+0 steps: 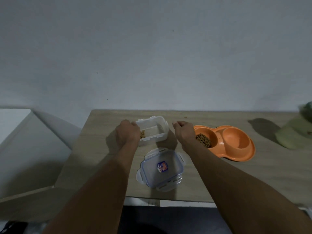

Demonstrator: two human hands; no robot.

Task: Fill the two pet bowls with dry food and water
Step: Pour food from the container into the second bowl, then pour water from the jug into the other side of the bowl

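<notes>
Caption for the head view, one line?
Left hand grips the clear container, right hand curled beside the orange double bowl, kibble in its left well, lid on table.

The left hand (pixel 127 132), wrapped over the left end of the clear container (pixel 155 127), hid that wall and part of the kibble (pixel 143 134) inside. The right hand (pixel 183 128) curled away from the camera; whether it held anything could not be told. The right forearm (pixel 202 154) covered the near-left rim of the orange double bowl (pixel 236 141). A blurred green object (pixel 297 130) was cut off by the right edge.
</notes>
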